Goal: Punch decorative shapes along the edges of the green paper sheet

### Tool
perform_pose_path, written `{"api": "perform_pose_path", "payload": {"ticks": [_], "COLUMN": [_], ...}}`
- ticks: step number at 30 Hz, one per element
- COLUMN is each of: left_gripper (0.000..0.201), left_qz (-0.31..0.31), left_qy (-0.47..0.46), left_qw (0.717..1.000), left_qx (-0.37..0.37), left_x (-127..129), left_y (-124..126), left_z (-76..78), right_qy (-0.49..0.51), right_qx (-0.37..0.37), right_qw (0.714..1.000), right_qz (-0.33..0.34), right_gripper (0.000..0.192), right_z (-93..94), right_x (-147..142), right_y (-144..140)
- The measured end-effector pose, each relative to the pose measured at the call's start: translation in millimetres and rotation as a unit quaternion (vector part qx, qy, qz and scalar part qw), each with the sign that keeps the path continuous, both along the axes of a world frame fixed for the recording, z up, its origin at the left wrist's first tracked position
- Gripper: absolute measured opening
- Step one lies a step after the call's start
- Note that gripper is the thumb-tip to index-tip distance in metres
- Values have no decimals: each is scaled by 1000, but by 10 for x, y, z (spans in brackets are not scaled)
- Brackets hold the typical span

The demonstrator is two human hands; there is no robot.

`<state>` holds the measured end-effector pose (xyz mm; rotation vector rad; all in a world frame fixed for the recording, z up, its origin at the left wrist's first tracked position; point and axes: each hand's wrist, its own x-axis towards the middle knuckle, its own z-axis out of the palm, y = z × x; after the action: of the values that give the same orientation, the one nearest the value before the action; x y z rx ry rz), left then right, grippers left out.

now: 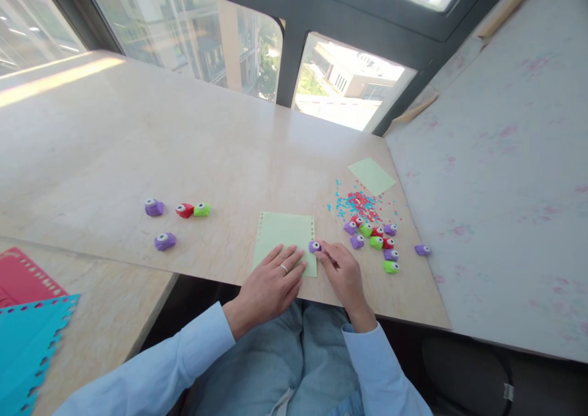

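Left hand (271, 284) flat and spread, palm down on pale green paper sheet (285, 235), pinning near edge against table (138, 146). Right hand (342, 272) pinched around small purple punch (314, 246), seated at sheet's right edge. Sheet thin, matte, scalloped along top and sides already.

Risk, as judged: punch sitting skewed on the edge, bite landing off the row; paper sliding on smooth, glossy stone-look top if left palm eases. Loose cluster of punches (374, 241) just beside right wrist, rounded glossy plastic, easily knocked. Confetti scatter (358, 203) beyond, tiny blue and red flecks, light enough to drift
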<state>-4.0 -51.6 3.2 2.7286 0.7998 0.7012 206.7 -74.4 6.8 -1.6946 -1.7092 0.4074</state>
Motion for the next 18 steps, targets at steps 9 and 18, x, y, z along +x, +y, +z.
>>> {"api": "perform_pose_path", "payload": {"ticks": [9, 18], "left_gripper": [34, 35], "left_qz": [0, 6], "left_qy": [-4, 3], "left_qw": [1000, 1000], "left_qx": [2, 0], "left_x": [-8, -10], "left_y": [2, 2], "left_z": [-4, 11], "right_qy": [33, 65], "right_qx": [14, 31], "right_qw": [999, 997], "right_qz": [21, 24], "right_gripper": [27, 26], "right_z": [-34, -35], "right_x": [33, 41], "right_y": [-53, -77]}}
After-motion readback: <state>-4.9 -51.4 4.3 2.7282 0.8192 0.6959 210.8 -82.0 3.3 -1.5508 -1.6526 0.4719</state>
